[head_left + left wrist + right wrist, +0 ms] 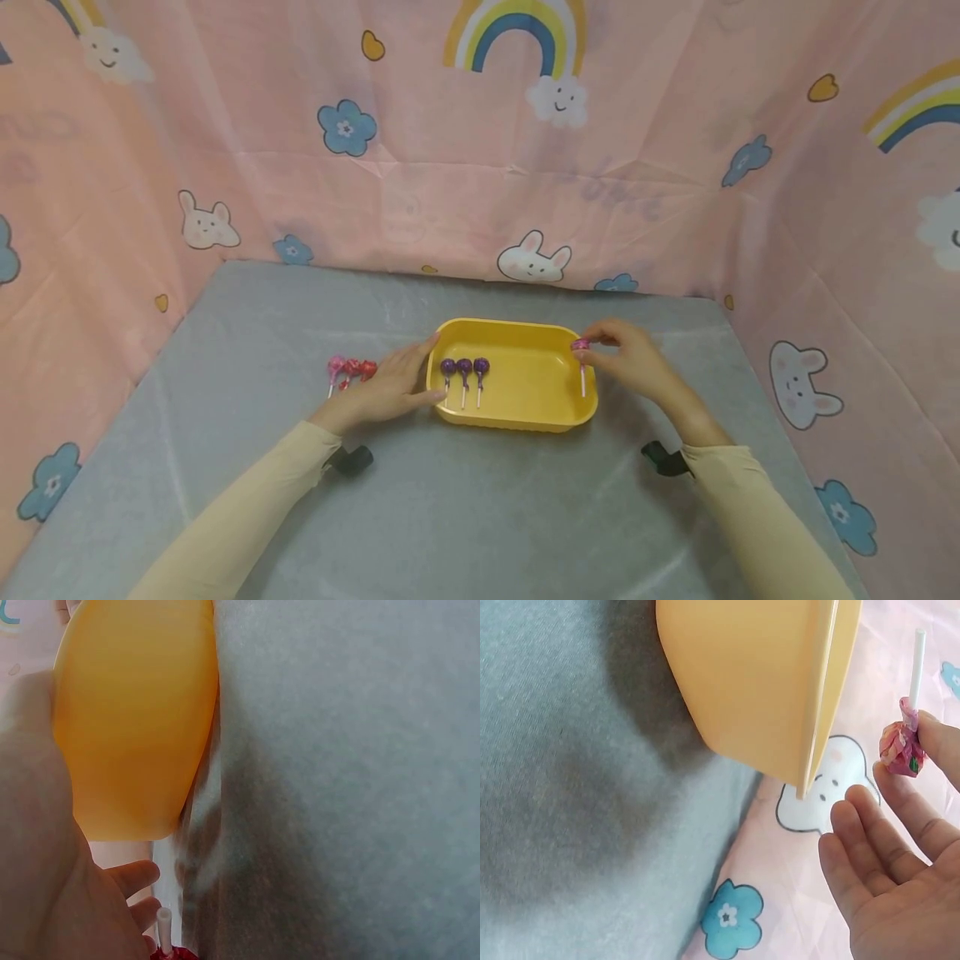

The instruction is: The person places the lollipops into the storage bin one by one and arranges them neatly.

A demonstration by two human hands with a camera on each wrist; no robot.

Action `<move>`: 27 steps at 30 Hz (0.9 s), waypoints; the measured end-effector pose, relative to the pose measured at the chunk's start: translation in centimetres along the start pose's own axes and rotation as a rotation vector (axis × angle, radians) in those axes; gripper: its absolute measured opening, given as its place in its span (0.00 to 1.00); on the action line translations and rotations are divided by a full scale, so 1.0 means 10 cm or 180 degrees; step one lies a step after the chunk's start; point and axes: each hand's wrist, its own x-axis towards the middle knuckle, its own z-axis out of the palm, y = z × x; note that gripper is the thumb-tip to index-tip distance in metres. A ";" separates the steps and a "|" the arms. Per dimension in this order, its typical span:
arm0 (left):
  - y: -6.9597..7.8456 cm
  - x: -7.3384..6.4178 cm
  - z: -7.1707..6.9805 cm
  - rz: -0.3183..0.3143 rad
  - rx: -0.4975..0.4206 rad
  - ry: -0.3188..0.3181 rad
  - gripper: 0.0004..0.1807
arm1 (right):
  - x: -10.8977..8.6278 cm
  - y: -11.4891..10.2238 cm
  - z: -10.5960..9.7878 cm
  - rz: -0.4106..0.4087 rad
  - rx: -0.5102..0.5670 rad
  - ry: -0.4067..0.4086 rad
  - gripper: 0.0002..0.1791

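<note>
A yellow plastic basin sits in the middle, with three purple-wrapped lollipops side by side in its left part, sticks toward me. My left hand rests against the basin's left end, thumb at the front rim and the other fingers extended along the side. Over the basin's right end, my right hand pinches a pink-wrapped lollipop by its head between thumb and index finger. Its white stick points toward me in the head view, and the other fingers are loosely bent.
Left of the basin, beside my left hand, lie a pink lollipop and two red lollipops, partly hidden by that hand. A grey cloth covers the table. Pink printed curtains enclose the back and sides.
</note>
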 end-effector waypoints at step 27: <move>0.02 -0.01 -0.01 0.0018 -0.0012 0.0019 0.52 | 0.08 -0.09 0.21 -0.0125 0.0024 -0.0114 0.16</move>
